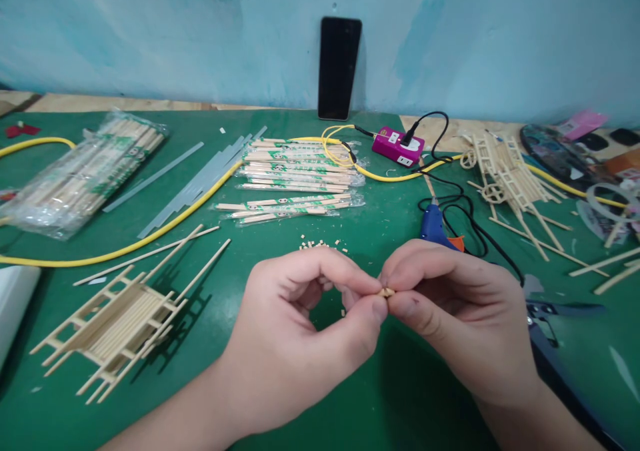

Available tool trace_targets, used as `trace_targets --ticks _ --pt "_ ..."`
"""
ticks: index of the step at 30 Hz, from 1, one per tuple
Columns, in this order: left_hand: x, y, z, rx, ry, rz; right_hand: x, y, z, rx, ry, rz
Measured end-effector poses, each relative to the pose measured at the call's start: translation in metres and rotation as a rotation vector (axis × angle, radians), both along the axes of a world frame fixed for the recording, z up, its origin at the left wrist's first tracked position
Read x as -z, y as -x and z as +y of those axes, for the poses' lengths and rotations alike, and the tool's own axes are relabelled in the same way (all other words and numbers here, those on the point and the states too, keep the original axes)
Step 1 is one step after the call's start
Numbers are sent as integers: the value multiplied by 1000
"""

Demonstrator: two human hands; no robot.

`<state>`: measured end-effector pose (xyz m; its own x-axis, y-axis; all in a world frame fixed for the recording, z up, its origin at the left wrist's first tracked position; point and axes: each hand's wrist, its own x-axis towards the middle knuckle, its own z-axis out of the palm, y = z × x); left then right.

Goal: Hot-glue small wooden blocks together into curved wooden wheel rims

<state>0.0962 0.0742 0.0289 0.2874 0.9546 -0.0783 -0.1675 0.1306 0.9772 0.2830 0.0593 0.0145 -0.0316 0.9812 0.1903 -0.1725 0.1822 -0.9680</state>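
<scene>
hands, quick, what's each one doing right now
Left hand: closed, fingertips pinching a small wooden piece.
Right hand: closed, pinching the same small wooden piece.

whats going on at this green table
A person's left hand and right hand pinch one small wooden piece between their fingertips, above the green mat. More cut bits lie just behind the hands. A blue glue gun rests behind the right hand, and a stick frame sits off to the left.
</scene>
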Motion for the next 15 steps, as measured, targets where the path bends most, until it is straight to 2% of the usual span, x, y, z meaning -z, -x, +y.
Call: trace_targets --ticks 7,15 --pt "-3 -1 2 2 88 -45 8 -2 -10 10 -3 27" --pt "-4 -2 3 -9 40 -14 -2 4 -2 138 -162 -181"
